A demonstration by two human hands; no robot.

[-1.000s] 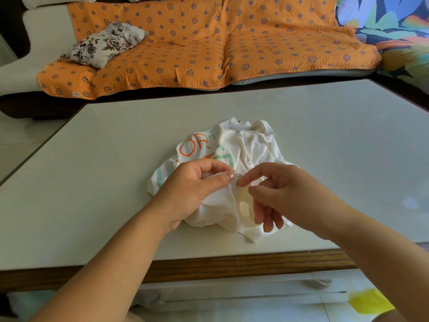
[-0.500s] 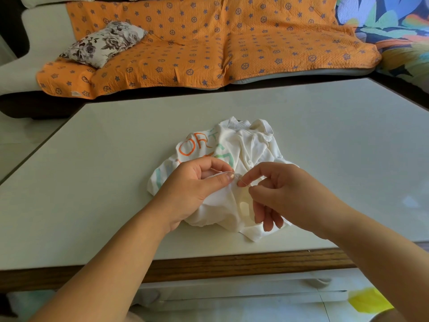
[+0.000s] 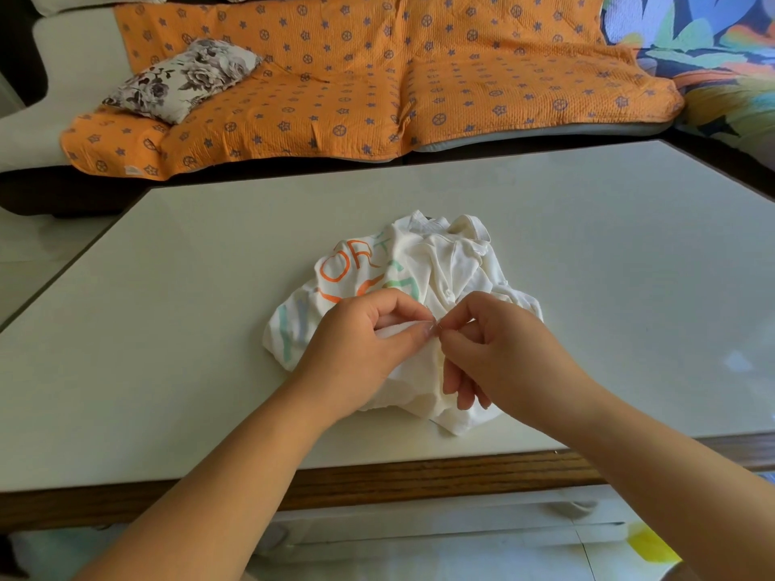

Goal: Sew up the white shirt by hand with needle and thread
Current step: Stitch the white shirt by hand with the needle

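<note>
Shirt (image 3: pixel 445 266) lies bunched up at centre frame on the table (image 3: pixel 188 329), toward the near edge, w/ orange and green lettering showing on its left side and the collar at the top.

L hand (image 3: pixel 356 350) sits on the shirt's left-lower part, thumb and forefinger pinching up a small white fold, other fingers curled under. R hand (image 3: pixel 505 350) comes in from the right, thumb and forefinger clenched in a pinch right at that fold, tips nearly touching the L hand's. A thin sliver of needle (image 3: pixel 436 327) just shows btw the two sets of fingertips. Thread too fine to make out. R hand's other three fingers hang loosely curled over the shirt's lower edge.

Behind the table, across the top of frame: sofa w/ orange cover (image 3: pixel 377 77), floral cushion (image 3: pixel 184 77) upper left.
</note>
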